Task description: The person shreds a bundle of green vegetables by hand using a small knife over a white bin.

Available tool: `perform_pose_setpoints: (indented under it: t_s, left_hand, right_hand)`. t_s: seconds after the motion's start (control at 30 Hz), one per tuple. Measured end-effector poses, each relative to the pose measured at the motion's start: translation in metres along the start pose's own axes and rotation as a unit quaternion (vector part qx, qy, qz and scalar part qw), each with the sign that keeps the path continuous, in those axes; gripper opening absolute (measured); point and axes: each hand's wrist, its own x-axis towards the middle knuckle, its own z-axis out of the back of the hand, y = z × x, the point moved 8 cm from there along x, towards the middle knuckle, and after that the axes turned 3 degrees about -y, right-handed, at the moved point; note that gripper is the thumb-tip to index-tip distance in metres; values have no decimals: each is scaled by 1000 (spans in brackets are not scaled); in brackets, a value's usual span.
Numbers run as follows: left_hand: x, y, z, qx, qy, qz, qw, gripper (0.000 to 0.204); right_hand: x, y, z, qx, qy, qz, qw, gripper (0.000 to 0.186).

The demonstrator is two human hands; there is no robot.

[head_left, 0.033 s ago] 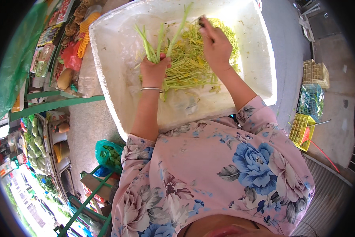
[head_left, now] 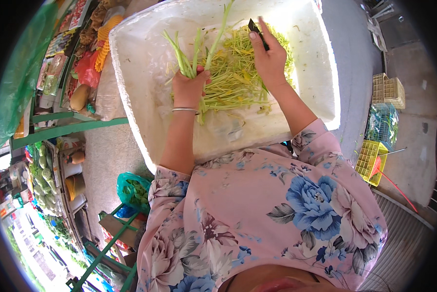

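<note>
A white foam box (head_left: 140, 73) lies in front of me. My left hand (head_left: 189, 90) grips several pale green leafy-vegetable stalks (head_left: 182, 56) upright, toward the box's left middle. My right hand (head_left: 269, 61) is closed on a small dark blade (head_left: 254, 28), probably a knife, with the index finger raised beside it; it is right of the stalks and not touching them. Beneath both hands, a loose heap of yellow-green stems and scraps (head_left: 238, 78) covers much of the box bottom.
At left, a green-framed stand (head_left: 70, 127) holds produce and bags (head_left: 88, 68); lower down are a teal bag of greens (head_left: 135, 194) and more vegetables (head_left: 45, 185). Plastic crates, cream (head_left: 389, 90), blue (head_left: 381, 126) and yellow (head_left: 371, 160), stand on the ground at right.
My right hand has turned and shifted slightly, its index finger straighter, and more of the dark blade shows. My left hand and the stalks have moved very slightly left.
</note>
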Motion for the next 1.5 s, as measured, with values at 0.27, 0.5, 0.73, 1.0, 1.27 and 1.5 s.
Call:
perform_pose_setpoints:
  t_s: [0.27,0.5,0.73,1.0,1.27,1.5]
  left_hand:
    - [-6,2,-16,-3,65,38,997,13]
    - [-5,5,-11,19,85,51,995,15]
    - [-13,8,-24,101,172,51,979,14]
    - [-13,-3,-20,-4,225,73,972,10]
    - [-4,-30,4,-266,132,-44,954,6]
    - [-2,-40,26,-293,53,-93,950,9]
  right_hand:
    - [-7,-13,-22,218,127,-119,960,42]
    - [10,-53,-5,412,141,-301,848,42]
    - [1,-36,-23,490,274,-344,753,40]
    - [25,-88,22,122,71,-267,953,63]
    - [-49,-25,-49,149,401,-316,846,56]
    - [-82,5,-71,247,480,-318,779,34]
